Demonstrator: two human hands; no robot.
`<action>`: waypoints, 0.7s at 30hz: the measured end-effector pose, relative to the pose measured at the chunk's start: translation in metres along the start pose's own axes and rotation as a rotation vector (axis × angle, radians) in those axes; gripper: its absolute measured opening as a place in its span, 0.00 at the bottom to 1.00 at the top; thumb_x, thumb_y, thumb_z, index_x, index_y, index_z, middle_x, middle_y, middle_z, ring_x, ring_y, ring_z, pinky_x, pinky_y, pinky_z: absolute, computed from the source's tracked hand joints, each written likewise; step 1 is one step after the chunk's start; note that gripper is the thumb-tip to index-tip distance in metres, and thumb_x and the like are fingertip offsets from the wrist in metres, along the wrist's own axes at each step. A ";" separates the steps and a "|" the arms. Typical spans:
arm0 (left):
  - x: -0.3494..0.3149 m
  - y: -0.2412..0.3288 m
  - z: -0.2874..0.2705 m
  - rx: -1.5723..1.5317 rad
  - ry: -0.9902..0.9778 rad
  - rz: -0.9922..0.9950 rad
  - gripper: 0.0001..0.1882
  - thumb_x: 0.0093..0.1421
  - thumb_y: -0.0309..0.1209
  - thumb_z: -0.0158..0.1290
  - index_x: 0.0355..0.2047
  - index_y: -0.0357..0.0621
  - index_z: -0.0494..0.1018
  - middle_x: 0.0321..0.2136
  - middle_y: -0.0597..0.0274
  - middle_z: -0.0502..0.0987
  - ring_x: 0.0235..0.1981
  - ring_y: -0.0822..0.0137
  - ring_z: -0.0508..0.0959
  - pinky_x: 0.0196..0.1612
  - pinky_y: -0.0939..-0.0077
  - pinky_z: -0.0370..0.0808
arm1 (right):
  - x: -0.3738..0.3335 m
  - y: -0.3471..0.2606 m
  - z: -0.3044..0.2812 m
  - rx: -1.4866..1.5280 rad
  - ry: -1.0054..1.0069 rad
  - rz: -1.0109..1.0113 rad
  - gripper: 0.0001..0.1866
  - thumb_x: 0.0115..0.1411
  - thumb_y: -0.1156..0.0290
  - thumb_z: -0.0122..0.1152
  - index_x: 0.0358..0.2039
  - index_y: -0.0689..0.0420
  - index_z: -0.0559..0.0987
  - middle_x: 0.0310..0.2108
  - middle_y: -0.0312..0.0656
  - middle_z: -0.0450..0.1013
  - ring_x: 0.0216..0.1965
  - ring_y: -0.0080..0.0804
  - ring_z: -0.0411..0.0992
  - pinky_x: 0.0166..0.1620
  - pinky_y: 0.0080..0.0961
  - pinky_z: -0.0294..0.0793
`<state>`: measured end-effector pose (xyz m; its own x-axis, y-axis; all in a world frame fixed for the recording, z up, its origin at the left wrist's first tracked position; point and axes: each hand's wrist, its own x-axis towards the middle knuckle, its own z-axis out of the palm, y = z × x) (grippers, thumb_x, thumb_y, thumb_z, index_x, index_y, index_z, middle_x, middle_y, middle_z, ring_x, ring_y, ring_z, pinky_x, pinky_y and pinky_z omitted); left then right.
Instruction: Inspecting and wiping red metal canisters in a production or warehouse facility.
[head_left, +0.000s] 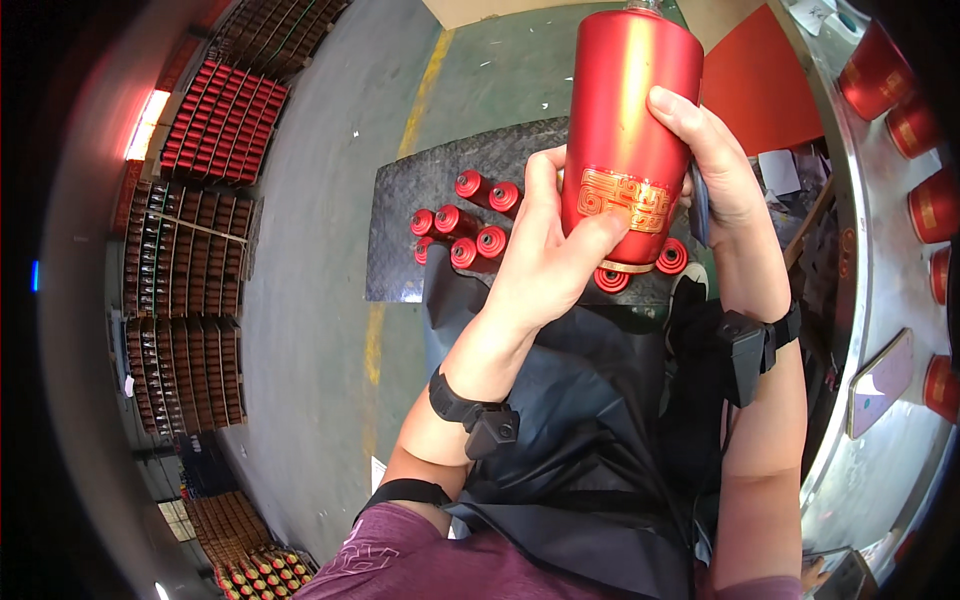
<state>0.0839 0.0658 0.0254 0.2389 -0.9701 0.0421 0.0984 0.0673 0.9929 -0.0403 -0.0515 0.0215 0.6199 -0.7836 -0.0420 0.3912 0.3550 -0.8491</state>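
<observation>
Raised before me is a shiny red bottle [625,110] with a gold patterned panel low on its side and a clear neck at the top of the picture. My left hand [555,230] is wrapped round its lower left part, with the thumb lying across the gold panel. Against the upper right side my right hand [715,160] grips the same bottle, its thumb on the red surface. The right fingers are mostly behind the bottle, where a dark strip-like thing [699,208] shows beside the palm; I cannot make out its kind.
Several red bottles [455,221] stand on a dark grey board [395,250] below my hands. At the right, a metal table [835,440] holds more red bottles [935,207] and a phone [880,383]. Stacked racks of bottles [222,122] line the left. An orange-red sheet [765,85] lies beyond my right hand.
</observation>
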 end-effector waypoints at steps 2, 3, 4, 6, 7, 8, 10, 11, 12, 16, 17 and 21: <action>0.000 -0.002 -0.002 0.024 -0.012 0.005 0.28 0.56 0.24 0.54 0.54 0.34 0.53 0.48 0.53 0.67 0.51 0.68 0.70 0.54 0.70 0.69 | -0.001 0.000 0.001 -0.010 -0.001 -0.023 0.28 0.53 0.55 0.67 0.47 0.62 0.73 0.38 0.40 0.75 0.38 0.22 0.74 0.42 0.19 0.74; 0.000 -0.003 -0.003 0.036 -0.016 0.007 0.29 0.56 0.24 0.54 0.54 0.34 0.53 0.48 0.53 0.67 0.51 0.68 0.70 0.54 0.70 0.69 | -0.001 0.000 0.000 -0.019 -0.006 -0.021 0.28 0.53 0.55 0.67 0.47 0.61 0.73 0.38 0.39 0.75 0.38 0.22 0.74 0.43 0.19 0.73; -0.001 -0.004 -0.003 0.044 -0.013 0.015 0.29 0.56 0.24 0.55 0.54 0.34 0.53 0.48 0.53 0.67 0.51 0.68 0.70 0.54 0.70 0.69 | -0.001 0.000 -0.001 -0.028 -0.012 -0.019 0.28 0.53 0.56 0.67 0.47 0.61 0.73 0.38 0.39 0.75 0.38 0.22 0.74 0.43 0.20 0.73; 0.000 -0.005 -0.001 0.058 -0.014 0.036 0.29 0.56 0.25 0.56 0.53 0.34 0.53 0.48 0.53 0.68 0.51 0.67 0.70 0.54 0.70 0.69 | -0.001 -0.002 -0.005 -0.042 -0.019 -0.009 0.27 0.53 0.56 0.67 0.47 0.61 0.73 0.39 0.39 0.75 0.39 0.22 0.74 0.44 0.20 0.72; 0.000 -0.005 0.000 0.053 -0.010 0.039 0.29 0.56 0.26 0.56 0.53 0.35 0.54 0.47 0.53 0.68 0.51 0.68 0.70 0.54 0.70 0.69 | -0.001 -0.003 -0.006 -0.043 -0.021 -0.010 0.27 0.53 0.57 0.67 0.47 0.61 0.73 0.39 0.39 0.75 0.39 0.23 0.74 0.45 0.21 0.72; 0.000 -0.004 0.001 0.051 -0.004 0.043 0.28 0.56 0.26 0.56 0.53 0.35 0.54 0.47 0.53 0.68 0.50 0.68 0.70 0.53 0.70 0.70 | -0.002 -0.003 -0.004 -0.029 -0.020 -0.022 0.27 0.53 0.58 0.67 0.47 0.61 0.73 0.39 0.40 0.75 0.40 0.23 0.74 0.46 0.21 0.72; 0.001 -0.005 0.002 0.051 0.016 0.065 0.27 0.57 0.27 0.56 0.52 0.35 0.55 0.47 0.53 0.69 0.50 0.69 0.71 0.52 0.71 0.70 | -0.004 -0.003 -0.001 -0.014 -0.025 -0.063 0.26 0.53 0.60 0.67 0.47 0.62 0.73 0.40 0.40 0.75 0.40 0.23 0.74 0.47 0.21 0.71; 0.001 -0.009 0.001 0.054 0.030 0.082 0.26 0.57 0.28 0.57 0.51 0.35 0.56 0.46 0.53 0.69 0.49 0.69 0.71 0.52 0.71 0.70 | -0.004 -0.001 0.001 -0.010 -0.030 -0.091 0.25 0.53 0.61 0.67 0.47 0.62 0.73 0.40 0.40 0.75 0.40 0.23 0.74 0.47 0.22 0.71; 0.002 -0.011 0.000 0.057 0.045 0.100 0.26 0.57 0.29 0.57 0.51 0.36 0.57 0.46 0.53 0.69 0.48 0.70 0.71 0.52 0.72 0.70 | -0.004 -0.001 0.002 -0.002 -0.032 -0.102 0.25 0.52 0.62 0.68 0.46 0.62 0.74 0.40 0.40 0.75 0.41 0.24 0.74 0.47 0.22 0.71; 0.002 -0.007 0.004 -0.017 0.099 0.039 0.23 0.60 0.31 0.55 0.49 0.37 0.58 0.45 0.55 0.70 0.47 0.72 0.71 0.51 0.74 0.71 | -0.003 0.003 0.007 0.001 -0.014 -0.139 0.24 0.51 0.65 0.69 0.46 0.62 0.74 0.40 0.40 0.76 0.41 0.24 0.74 0.47 0.23 0.72; 0.003 -0.009 0.004 -0.031 0.104 0.025 0.22 0.61 0.32 0.55 0.49 0.37 0.58 0.45 0.55 0.70 0.47 0.72 0.71 0.51 0.74 0.71 | -0.003 0.004 0.007 -0.004 -0.012 -0.135 0.24 0.51 0.64 0.69 0.46 0.62 0.74 0.40 0.40 0.76 0.41 0.24 0.74 0.47 0.23 0.72; 0.003 -0.012 0.002 -0.044 0.085 -0.026 0.21 0.62 0.31 0.53 0.50 0.36 0.58 0.46 0.56 0.69 0.48 0.72 0.70 0.52 0.74 0.70 | -0.001 0.003 0.003 -0.018 -0.013 -0.088 0.27 0.52 0.60 0.69 0.47 0.62 0.74 0.40 0.42 0.75 0.41 0.25 0.75 0.46 0.23 0.73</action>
<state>0.0817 0.0613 0.0141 0.3167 -0.9485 0.0052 0.1474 0.0547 0.9876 -0.0377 -0.0480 0.0201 0.5927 -0.8045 0.0401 0.4322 0.2755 -0.8587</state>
